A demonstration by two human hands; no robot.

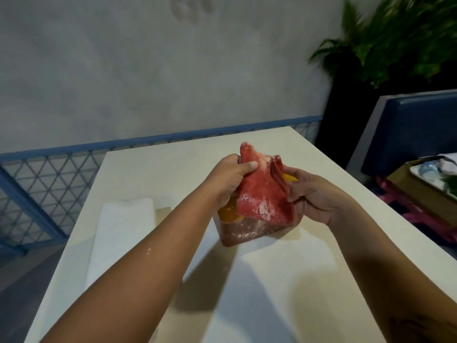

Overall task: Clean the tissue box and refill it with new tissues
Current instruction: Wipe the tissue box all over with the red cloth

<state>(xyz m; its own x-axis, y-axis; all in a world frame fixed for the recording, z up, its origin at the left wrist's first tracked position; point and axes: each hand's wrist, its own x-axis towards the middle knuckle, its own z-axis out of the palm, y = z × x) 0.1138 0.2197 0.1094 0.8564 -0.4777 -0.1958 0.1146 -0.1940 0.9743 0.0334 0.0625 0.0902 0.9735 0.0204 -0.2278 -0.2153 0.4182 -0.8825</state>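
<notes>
Hands first: your left hand (pixel 228 178) pinches the upper left edge of the red cloth (pixel 259 191) between thumb and fingers, and your right hand (pixel 319 196) has its fingers curled round the cloth's right edge. The cloth is spread between them, streaked with white dust.

The tissue box (pixel 247 233) sits at the centre of the frame, directly under the cloth and between your two hands. Only its brownish lower corner and bits of yellow show past the cloth. It looks to be resting on the white table (pixel 272 280), but the cloth hides how it is supported, so you cannot be sure of that. Neither hand is clearly nearer to it, and the cloth only has to come down to meet it. Wiping looks to be the step in hand.

For the refill, note the white pack of tissues (pixel 123 231) lying on the table at the left of the frame, well apart from the box. Its long side runs from the bottom of the frame toward the top, roughly along the table's left edge. It lies beside your left forearm, so that hand is probably the better placed for it. Your right would have to cross over the box.
</notes>
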